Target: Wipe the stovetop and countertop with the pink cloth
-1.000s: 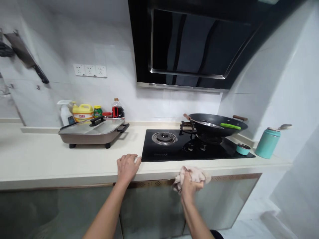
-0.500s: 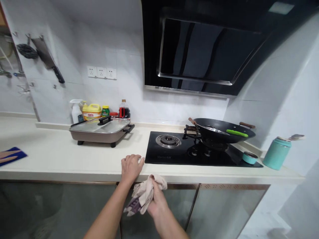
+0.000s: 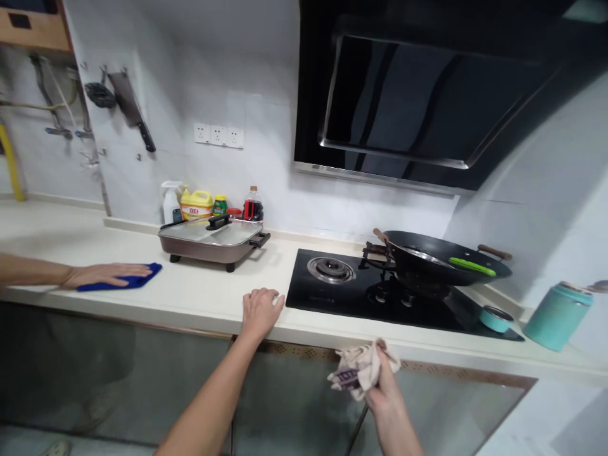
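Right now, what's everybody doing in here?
One person's right hand grips a crumpled pale cloth by the front edge of the counter; I can't tell if the cloth touches it. Their left hand rests on the counter beside the stove. Over on the left, another person's hand lies flat on a blue cloth on the counter. The pan has its lid on, and the wok sits on the stove.

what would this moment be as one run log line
left hand: resting on countertop | right hand: holding pale cloth before cabinet front | co-worker's hand: on blue cloth | wok: on hob
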{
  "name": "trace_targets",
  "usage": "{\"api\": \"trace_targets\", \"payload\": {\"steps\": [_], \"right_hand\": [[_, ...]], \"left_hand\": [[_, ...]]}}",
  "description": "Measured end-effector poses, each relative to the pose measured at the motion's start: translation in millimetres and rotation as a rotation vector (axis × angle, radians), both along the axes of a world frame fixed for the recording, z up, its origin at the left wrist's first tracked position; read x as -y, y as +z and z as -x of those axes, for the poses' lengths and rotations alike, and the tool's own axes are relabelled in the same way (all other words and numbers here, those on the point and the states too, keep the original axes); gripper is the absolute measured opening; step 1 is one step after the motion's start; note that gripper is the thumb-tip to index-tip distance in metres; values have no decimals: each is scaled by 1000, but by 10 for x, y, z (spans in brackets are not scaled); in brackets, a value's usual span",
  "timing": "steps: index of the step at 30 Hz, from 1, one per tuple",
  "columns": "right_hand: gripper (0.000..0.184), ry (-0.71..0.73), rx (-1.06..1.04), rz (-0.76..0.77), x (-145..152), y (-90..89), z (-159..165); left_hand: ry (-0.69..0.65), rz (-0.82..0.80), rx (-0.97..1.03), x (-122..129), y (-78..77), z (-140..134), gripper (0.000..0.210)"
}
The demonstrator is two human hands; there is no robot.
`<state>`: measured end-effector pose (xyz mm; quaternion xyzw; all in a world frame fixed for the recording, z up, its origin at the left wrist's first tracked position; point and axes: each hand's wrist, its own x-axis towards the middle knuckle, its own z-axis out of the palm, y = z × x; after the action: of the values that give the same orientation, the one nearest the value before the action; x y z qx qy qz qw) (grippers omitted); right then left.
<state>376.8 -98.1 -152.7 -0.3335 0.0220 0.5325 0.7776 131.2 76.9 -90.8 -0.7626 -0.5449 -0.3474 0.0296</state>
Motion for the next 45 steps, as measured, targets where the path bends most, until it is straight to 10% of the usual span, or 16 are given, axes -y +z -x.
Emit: {"api": "trace_targets", "payload": {"steps": [5, 9, 14, 19, 34, 45], "right_hand": [[48, 59, 395, 53, 560, -90, -413], [64, -111, 992, 232, 748, 163, -671], [58, -167, 1903, 538, 394, 434, -1141], [59, -91, 2305, 700, 12, 339, -1030], [89, 129, 2617, -176, -792, 480, 1148], [54, -395, 2541, -266, -541, -277, 134]], "left_hand": [[-13, 1, 15, 20, -4, -15, 32], [-14, 2, 2, 26, -10, -17, 33], [-18, 4, 9, 39, -14, -20, 32], [-23, 19, 55, 47, 3, -36, 36], [-112, 244, 304, -56, 137, 101, 45], [-80, 221, 246, -32, 136, 112, 40]]}}
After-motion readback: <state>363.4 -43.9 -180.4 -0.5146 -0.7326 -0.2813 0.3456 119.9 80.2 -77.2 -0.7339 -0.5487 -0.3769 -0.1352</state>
